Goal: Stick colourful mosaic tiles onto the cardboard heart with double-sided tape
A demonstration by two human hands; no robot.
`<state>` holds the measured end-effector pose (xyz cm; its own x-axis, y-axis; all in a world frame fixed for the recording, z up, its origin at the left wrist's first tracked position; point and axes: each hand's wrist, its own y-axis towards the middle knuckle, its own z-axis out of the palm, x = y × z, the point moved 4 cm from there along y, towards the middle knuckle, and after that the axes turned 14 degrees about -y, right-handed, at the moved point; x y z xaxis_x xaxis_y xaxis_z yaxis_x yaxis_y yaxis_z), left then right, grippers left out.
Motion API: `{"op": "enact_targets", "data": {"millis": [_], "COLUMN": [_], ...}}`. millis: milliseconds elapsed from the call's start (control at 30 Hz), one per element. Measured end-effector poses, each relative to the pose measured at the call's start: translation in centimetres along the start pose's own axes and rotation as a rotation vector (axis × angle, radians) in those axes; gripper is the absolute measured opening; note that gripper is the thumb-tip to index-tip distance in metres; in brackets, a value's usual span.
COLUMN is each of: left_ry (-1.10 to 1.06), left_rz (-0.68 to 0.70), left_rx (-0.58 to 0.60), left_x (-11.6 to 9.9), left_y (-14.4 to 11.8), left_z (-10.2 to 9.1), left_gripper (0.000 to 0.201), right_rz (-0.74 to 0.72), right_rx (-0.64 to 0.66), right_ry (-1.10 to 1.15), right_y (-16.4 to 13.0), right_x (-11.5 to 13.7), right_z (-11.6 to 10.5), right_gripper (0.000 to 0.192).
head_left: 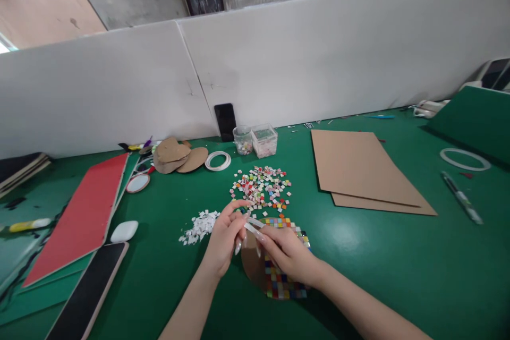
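loose tiles behind mosaic board | scrap heap left (near hands) | cardboard sheets right

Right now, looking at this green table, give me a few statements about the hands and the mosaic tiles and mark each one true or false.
1. Both hands, left hand and right hand, meet over the brown cardboard disc partly covered in coloured square tiles. True.
2. The loose pile of coloured tiles lies beyond the hands. True.
3. The heap of white paper scraps lies right of the disc. False: it lies left.
4. The flat brown cardboard sheets stand upright. False: they lie flat.
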<state>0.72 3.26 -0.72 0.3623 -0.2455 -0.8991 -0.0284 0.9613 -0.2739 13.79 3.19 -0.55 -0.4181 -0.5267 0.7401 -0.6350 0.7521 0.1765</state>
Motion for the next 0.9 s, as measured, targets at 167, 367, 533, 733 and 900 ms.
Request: {"op": "enact_targets", "data": {"millis": [167, 367, 533, 733, 900], "left_ry": [-0.056, -0.226, -0.008, 0.271, 0.373], "left_rz": [0.099, 0.33, 0.125, 0.203, 0.212], "left_rx": [-0.102, -0.205, 0.009, 0.065, 0.089], "left_x": [-0.4, -3.0, -1.2, -0.1, 0.7], "left_y": [1.2, 1.4, -0.3, -1.5, -1.9], "left_z": [-1.5, -4.1, -0.5, 0.4, 0.6], "left_gripper": [0.029, 0.029, 0.033, 0.03, 0.03], "right_rz": [-0.076, -0.076, 0.268, 0.306, 0.364], "right_rx": [-0.013, -0.102, -0.331, 0.006, 0.071], "right_ry": [-0.066, 0.21, 1.044, 1.213, 1.107], "right_y": [-0.7, -1.1, 0.0, 0.3, 0.1], "right_x": [1.1, 1.9, -1.5, -0.8, -0.2], "right_z": [0.4, 0.2, -0.6, 1.3, 2.7], "right_gripper": [0.027, 0.03, 0.041, 0.042, 0.049]}}
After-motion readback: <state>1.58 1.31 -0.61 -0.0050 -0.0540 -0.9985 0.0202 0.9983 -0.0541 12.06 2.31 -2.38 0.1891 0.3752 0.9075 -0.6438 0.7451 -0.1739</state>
